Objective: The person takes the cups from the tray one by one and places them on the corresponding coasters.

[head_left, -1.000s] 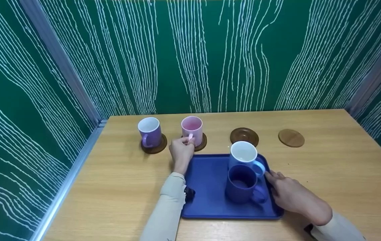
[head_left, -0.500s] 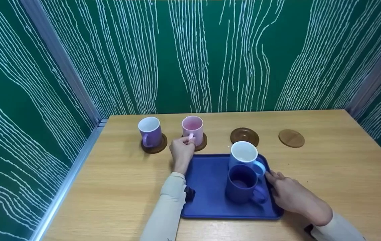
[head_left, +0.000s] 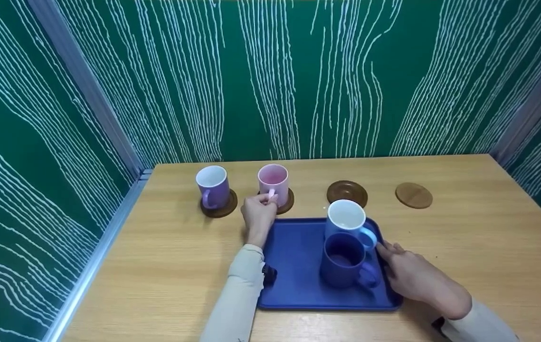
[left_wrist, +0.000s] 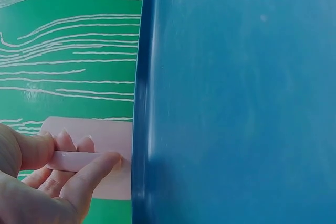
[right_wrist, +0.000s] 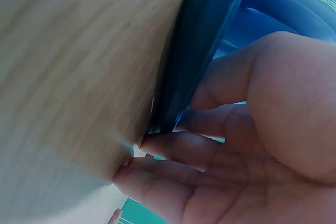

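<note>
My left hand (head_left: 258, 216) pinches the handle of a pink mug (head_left: 273, 183). The mug stands upright on a dark brown round coaster (head_left: 289, 203); in the left wrist view, thumb and fingers close round the handle (left_wrist: 79, 161). My right hand (head_left: 417, 278) holds the right rim of a blue rectangular tray (head_left: 294, 285), with the thumb over the edge and the fingers along the outside, near the table. On the tray's right side a dark blue mug (head_left: 344, 270) stands in front of a light blue mug (head_left: 334, 230) with a white inside, partly hiding it.
A purple mug (head_left: 215, 190) stands on another dark coaster (head_left: 225, 209) at the left. Behind the tray lie a dark brown coaster (head_left: 346, 192) and a lighter wooden coaster (head_left: 413, 195). Green walls (head_left: 393, 95) with white lines border the wooden table (head_left: 166, 266).
</note>
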Motion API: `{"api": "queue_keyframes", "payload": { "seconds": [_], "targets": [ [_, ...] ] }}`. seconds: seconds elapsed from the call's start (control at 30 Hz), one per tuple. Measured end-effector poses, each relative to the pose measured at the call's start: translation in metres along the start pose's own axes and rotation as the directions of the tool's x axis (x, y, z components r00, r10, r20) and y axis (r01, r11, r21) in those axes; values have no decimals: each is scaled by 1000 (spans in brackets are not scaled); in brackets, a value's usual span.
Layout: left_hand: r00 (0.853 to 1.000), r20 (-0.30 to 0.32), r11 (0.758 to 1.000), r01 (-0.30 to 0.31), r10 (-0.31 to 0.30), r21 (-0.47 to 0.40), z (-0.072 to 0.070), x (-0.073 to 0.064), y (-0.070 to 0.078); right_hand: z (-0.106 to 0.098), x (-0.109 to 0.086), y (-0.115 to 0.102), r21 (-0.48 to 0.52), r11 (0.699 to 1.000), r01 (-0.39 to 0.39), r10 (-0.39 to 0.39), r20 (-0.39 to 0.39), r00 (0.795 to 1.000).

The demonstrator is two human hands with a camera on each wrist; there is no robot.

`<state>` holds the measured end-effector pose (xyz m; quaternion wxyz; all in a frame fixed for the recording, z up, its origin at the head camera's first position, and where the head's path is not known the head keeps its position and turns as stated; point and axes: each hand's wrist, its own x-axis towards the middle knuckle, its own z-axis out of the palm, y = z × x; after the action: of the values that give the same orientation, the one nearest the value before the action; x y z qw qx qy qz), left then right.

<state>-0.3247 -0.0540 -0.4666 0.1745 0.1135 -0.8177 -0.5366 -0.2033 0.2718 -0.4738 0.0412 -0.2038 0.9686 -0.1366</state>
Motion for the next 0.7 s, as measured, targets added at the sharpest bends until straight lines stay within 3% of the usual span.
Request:
{"api": "queue_keyframes", "payload": {
  "seconds": [0.17, 0.5, 0.7],
  "targets": [
    [1000, -3, 1000, -13, 13, -6, 0, -1, -2, 4, 0, -1, 1, 1000, 15, -15, -17, 1000],
    [1000, 11, 1000, -2, 2, -20, -2, 1, 0, 1, 2, 0, -2, 1000, -18, 18, 24, 1000],
    [995, 90, 999, 33, -31, -23, -7, 0, 0, 1, 1, 0, 0, 1000, -12, 12, 17, 1000]
  ]
}}
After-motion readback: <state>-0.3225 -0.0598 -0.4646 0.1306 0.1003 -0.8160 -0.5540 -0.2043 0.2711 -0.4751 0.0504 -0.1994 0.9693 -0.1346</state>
